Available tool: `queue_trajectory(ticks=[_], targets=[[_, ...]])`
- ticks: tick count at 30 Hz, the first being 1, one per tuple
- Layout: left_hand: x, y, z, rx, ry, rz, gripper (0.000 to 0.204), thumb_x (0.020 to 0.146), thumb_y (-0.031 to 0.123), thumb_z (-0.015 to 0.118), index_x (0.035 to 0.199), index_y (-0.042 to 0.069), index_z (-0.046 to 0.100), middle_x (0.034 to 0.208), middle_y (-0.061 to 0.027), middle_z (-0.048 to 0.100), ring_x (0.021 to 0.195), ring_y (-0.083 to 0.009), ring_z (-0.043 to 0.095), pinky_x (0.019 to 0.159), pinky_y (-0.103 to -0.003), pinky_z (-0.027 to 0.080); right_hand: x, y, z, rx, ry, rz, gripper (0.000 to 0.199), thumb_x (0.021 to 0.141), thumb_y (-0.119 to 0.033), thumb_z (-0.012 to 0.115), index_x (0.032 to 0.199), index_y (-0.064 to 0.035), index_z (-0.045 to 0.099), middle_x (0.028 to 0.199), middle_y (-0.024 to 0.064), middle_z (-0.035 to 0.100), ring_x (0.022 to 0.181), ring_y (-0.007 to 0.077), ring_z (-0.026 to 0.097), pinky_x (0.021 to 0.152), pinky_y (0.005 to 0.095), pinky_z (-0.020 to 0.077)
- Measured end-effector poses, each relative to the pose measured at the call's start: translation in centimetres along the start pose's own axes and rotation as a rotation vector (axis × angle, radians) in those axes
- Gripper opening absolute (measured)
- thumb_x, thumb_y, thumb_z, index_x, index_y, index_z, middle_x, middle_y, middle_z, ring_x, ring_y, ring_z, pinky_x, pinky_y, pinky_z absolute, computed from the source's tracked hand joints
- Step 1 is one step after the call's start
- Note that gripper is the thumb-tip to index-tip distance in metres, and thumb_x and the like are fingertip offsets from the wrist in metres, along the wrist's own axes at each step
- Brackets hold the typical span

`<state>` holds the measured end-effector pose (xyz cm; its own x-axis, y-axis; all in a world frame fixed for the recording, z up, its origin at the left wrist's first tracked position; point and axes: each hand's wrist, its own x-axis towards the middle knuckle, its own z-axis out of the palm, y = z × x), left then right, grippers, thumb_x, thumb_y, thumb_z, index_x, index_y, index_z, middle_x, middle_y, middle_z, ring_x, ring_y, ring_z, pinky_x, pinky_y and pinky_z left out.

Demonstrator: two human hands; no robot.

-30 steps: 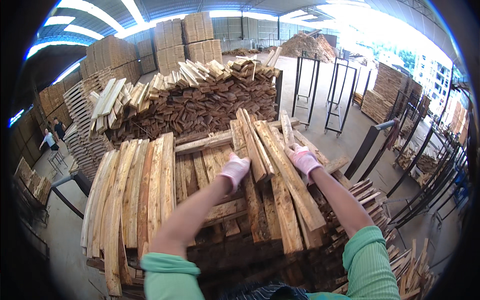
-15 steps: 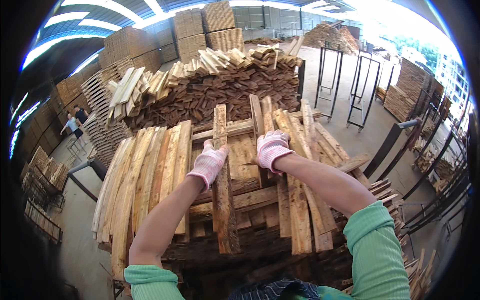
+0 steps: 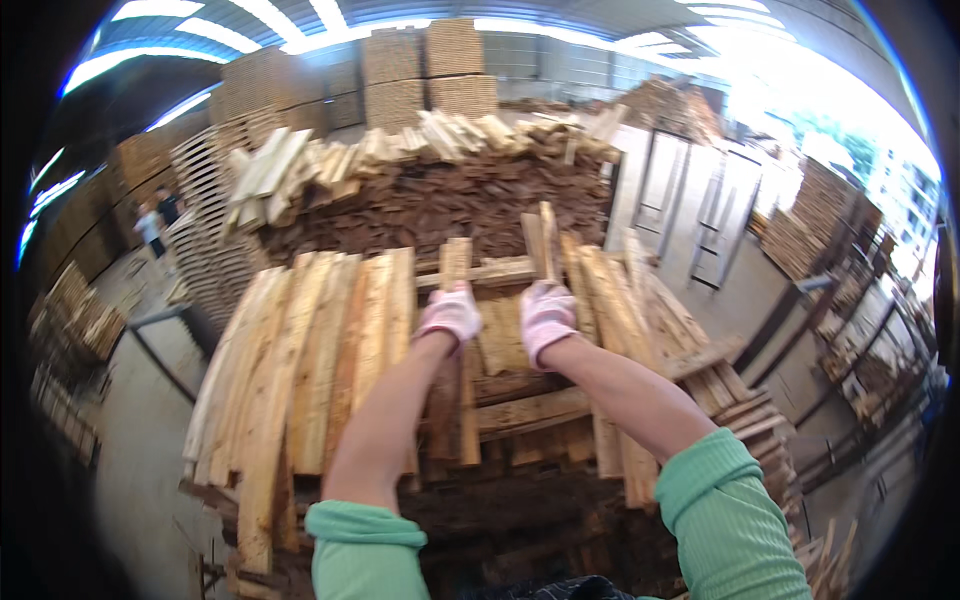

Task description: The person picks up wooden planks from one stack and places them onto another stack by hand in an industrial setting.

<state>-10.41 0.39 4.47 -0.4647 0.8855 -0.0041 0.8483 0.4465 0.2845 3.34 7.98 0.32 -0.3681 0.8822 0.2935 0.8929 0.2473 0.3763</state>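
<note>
A broad stack of layered brown wooden boards fills the foreground, its near face dark. Beyond it stands a wide bank of short brown timber pieces, topped with paler lengths. On the near stack's left side, a row of long, light-brown wooden boards lies side by side, the ends pointing toward the wearer. Light-brown crosswise slats show in the gap between the arms.

Just right of the row, one long, flat, light-brown wooden board runs beneath the left hand, which wears a pink-and-white glove; the board projects beyond the fingers and emerges again on the near side of the wrist. The left thumb and fingers are clamped across its width. A pair of narrow, light-brown wooden boards extends away from the bent fingertips of the similarly gloved right hand; blur prevents telling whether these fingers grip them.
</note>
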Motion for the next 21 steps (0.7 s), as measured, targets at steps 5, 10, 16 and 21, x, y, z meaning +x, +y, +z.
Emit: queue_trajectory(ticks=[5,10,16,21], targets=[[0.4,-0.5,2.2,-0.391,0.083,-0.212,0.058,0.103,0.042,0.034,0.137,-0.002,0.049,0.139,-0.0293,0.052,0.125,-0.0464,0.056,0.102,-0.054,0.048,0.0,0.5,-0.2,0.053,-0.028,-0.116,0.037,0.099,-0.019,0.053,0.135,-0.0211,0.058,0.127,0.0096,0.06,0.115,0.0339,0.061,0.08,0.053,0.0527],[-2.4,1.2,0.2,0.336,0.044,0.013,0.054,0.1,0.03,0.05,0.149,0.008,0.044,0.161,-0.0193,0.032,0.149,-0.0407,0.028,0.111,-0.061,0.036,1.5,2.5,-3.0,0.137,-0.21,0.056,0.059,0.099,-0.021,0.055,0.155,-0.0229,0.037,0.14,0.0208,0.052,0.125,0.0385,0.056,0.097,0.0543,0.0506],[-2.7,-2.5,-1.7,0.17,-0.05,-0.085,0.061,0.102,0.025,0.042,0.157,0.006,0.026,0.165,-0.027,0.016,0.153,-0.0451,0.015,0.12,-0.065,0.014,3.6,3.5,-1.8,0.126,-0.313,-0.042,0.071,0.097,-0.02,0.057,0.16,-0.0125,0.025,0.142,0.0246,0.052,0.129,0.0387,0.055,0.102,0.0508,0.0499],[-1.9,-2.0,-0.5,0.119,0.053,-0.051,0.057,0.096,0.023,0.049,0.149,0.003,0.039,0.159,-0.0325,0.025,0.146,-0.0522,0.024,0.113,-0.069,0.017,6.7,7.6,-1.8,0.292,-0.302,-0.202,0.055,0.093,-0.023,0.06,0.144,-0.0077,0.045,0.117,0.0199,0.068,0.11,0.0336,0.067,0.095,0.0463,0.0513]])
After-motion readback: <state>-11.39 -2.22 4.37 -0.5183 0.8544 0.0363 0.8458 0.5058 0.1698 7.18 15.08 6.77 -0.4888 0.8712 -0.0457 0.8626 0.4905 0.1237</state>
